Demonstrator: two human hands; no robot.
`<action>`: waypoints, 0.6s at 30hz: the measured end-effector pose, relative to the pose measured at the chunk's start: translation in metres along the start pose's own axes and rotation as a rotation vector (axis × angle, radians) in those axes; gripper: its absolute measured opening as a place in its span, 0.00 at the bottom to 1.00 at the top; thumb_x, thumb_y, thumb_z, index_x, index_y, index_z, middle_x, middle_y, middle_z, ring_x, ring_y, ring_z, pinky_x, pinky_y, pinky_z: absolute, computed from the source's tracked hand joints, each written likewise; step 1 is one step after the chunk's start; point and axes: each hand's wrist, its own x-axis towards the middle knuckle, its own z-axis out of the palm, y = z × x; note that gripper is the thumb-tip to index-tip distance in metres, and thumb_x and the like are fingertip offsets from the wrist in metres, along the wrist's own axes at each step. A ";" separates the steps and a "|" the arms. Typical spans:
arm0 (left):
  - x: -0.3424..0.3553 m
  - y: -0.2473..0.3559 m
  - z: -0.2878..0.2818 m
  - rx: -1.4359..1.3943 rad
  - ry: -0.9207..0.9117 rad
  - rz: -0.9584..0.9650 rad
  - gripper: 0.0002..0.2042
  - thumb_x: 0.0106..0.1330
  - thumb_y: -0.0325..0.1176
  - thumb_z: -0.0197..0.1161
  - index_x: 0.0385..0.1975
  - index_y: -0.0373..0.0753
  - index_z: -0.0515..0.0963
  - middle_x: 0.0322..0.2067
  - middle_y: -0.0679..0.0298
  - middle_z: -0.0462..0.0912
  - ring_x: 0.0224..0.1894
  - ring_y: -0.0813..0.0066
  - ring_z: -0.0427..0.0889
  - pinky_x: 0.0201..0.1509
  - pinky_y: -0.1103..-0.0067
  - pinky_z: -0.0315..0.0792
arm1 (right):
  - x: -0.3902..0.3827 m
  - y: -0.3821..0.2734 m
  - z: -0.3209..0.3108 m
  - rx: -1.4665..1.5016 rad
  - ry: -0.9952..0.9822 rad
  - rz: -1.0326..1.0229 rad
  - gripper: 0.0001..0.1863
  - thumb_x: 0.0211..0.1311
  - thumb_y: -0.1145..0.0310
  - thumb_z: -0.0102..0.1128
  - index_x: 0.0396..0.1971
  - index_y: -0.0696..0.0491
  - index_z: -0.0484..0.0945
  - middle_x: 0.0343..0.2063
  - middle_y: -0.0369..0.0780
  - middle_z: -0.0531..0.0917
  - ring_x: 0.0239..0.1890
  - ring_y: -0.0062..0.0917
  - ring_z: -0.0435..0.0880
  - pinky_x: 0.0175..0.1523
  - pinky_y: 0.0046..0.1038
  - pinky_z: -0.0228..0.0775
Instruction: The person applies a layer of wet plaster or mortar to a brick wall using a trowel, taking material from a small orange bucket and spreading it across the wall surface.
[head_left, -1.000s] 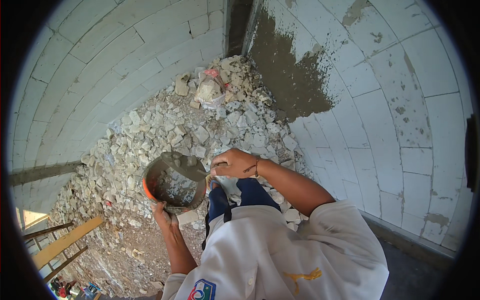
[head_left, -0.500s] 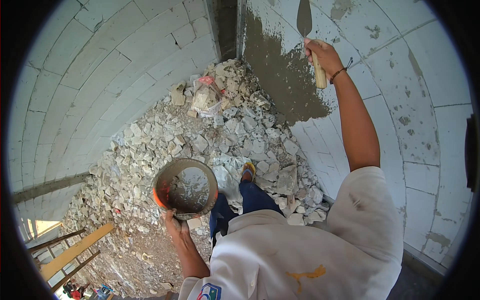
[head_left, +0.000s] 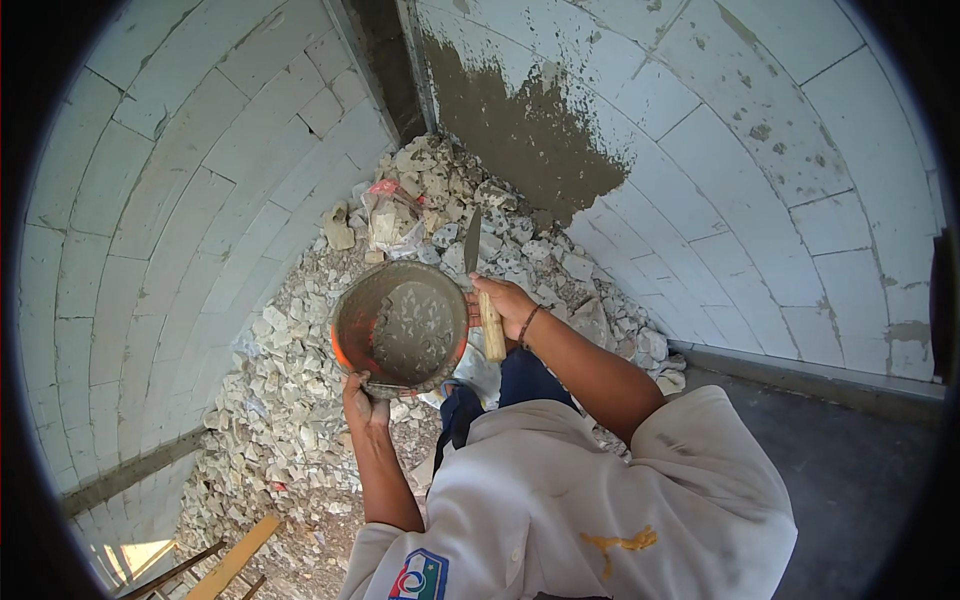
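Observation:
My left hand (head_left: 367, 400) grips the near rim of an orange bucket (head_left: 342, 345) crusted with mortar. Wet grey mortar (head_left: 418, 325) lies inside it. At the bucket's right side, my right hand (head_left: 507, 304) is closed around the wooden handle of a pointed trowel (head_left: 473, 240). The blade points away from me, just beyond the rim, and the handle's butt end points back at me. Whether the right fingers touch the bucket I cannot tell. On the right wall, a patch of wet grey mortar (head_left: 530, 140) spreads out from the corner with a ragged edge.
A heap of broken rubble (head_left: 290, 350) covers the ground around my feet and up to the corner. A torn bag (head_left: 392, 215) lies on it. Pale block walls (head_left: 700, 200) rise on both sides. Wooden planks (head_left: 235, 560) lie at the lower left.
My right hand has come down from the wall with the trowel to the bucket's right side. The bucket has shifted slightly right and away from me, and my view has turned to the right.

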 end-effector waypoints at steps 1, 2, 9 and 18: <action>0.001 0.009 -0.009 0.015 -0.013 -0.006 0.12 0.52 0.22 0.51 0.38 0.36 0.72 0.37 0.60 0.78 0.44 0.63 0.77 0.56 0.64 0.69 | -0.001 0.007 0.012 0.036 -0.028 -0.036 0.16 0.63 0.58 0.57 0.41 0.55 0.71 0.35 0.41 0.78 0.33 0.28 0.80 0.37 0.33 0.75; -0.001 0.018 -0.020 0.013 -0.085 -0.023 0.12 0.52 0.22 0.51 0.38 0.36 0.72 0.37 0.60 0.78 0.44 0.63 0.77 0.55 0.64 0.70 | -0.002 0.015 0.025 0.042 -0.099 -0.035 0.16 0.63 0.58 0.57 0.41 0.55 0.71 0.35 0.41 0.78 0.33 0.28 0.80 0.37 0.33 0.75; -0.028 0.072 -0.064 0.134 -0.125 0.048 0.15 0.60 0.25 0.51 0.48 0.35 0.69 0.46 0.59 0.76 0.48 0.64 0.76 0.54 0.66 0.70 | -0.023 0.052 0.113 0.184 -0.252 -0.167 0.08 0.58 0.69 0.60 0.36 0.51 0.73 0.30 0.35 0.77 0.32 0.22 0.78 0.38 0.28 0.72; -0.047 0.072 -0.069 -0.131 -0.476 -0.278 0.28 0.66 0.46 0.53 0.62 0.38 0.56 0.58 0.50 0.68 0.55 0.49 0.73 0.55 0.57 0.70 | -0.055 0.061 0.176 0.073 -0.308 -0.267 0.14 0.50 0.77 0.61 0.34 0.49 0.67 0.28 0.32 0.71 0.31 0.18 0.72 0.35 0.25 0.67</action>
